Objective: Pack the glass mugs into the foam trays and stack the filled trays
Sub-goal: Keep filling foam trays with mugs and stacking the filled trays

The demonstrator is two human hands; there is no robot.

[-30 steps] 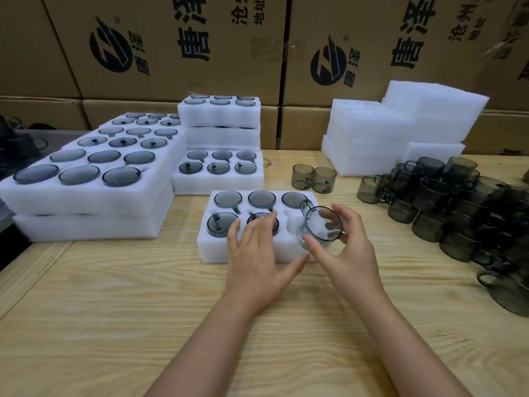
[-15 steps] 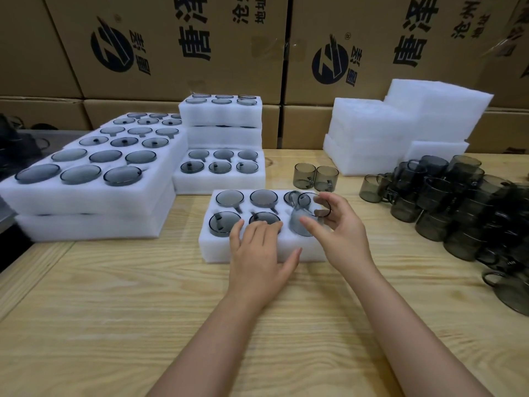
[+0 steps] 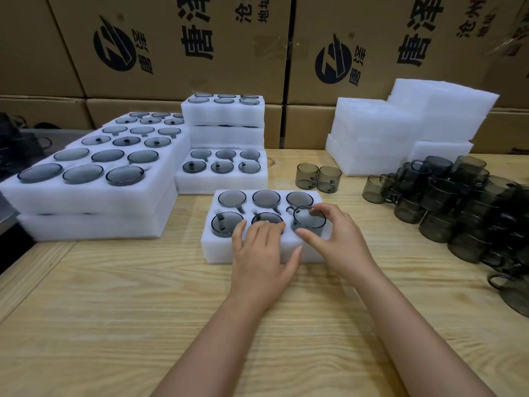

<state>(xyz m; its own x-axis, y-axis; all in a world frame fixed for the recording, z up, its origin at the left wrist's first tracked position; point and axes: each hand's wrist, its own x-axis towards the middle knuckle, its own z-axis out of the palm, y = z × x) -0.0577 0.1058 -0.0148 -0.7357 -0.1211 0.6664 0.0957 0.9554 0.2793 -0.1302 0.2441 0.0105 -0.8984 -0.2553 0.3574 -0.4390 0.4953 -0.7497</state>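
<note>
— Where was the mug (image 3: 309,222)?
— Upright in the foam tray's (image 3: 216,251) near-right pocket, under the right grip (image 3: 342,242) pinching its rim.
— And the left grip (image 3: 263,255)?
— Spread flat on the tray (steadying it, likely).

Bare wooden tabletop (image 3: 114,310) lies open in front of the person, wide on either side of the forearms. The foam tray (image 3: 217,247) sits mid-table. Its near edge is taken up by the left hand (image 3: 263,262), lying flat, and the right hand (image 3: 340,242), which grips a glass mug (image 3: 309,222) at the front right pocket. Filled tray stacks (image 3: 86,202) block the left and rear left, close beside the tray. A strip of open wood runs to the right of the tray, between two loose mugs (image 3: 319,179) behind and a crowded mug pile (image 3: 458,210) far right. Empty foam stacks (image 3: 386,138) and cardboard boxes (image 3: 200,38) close off the back.
</note>
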